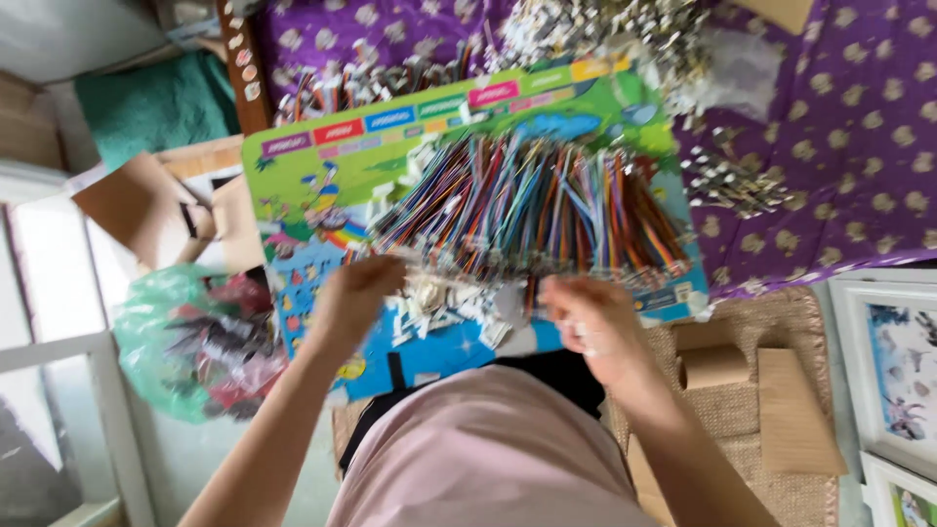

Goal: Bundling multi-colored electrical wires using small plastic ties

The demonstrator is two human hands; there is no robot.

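A bright cartoon-printed board [312, 176] lies across my lap and carries a thick fan of thin multicoloured sticks [527, 210]. My left hand [356, 298] is at the near left end of the fan, fingers curled against the stick ends. My right hand [590, 317] is at the near middle, fingers pinched on something small and blurred among the stick ends. Small white paper scraps [444, 303] lie on the board between the two hands.
A purple patterned cloth [839, 127] beyond the board holds heaps of silvery bits [737, 185]. A green plastic bag [185, 342] of scraps sits at left. Brown cardboard pieces [795, 410] and a cardboard roll [712, 366] lie on a woven mat at right, framed pictures [893, 361] beside them.
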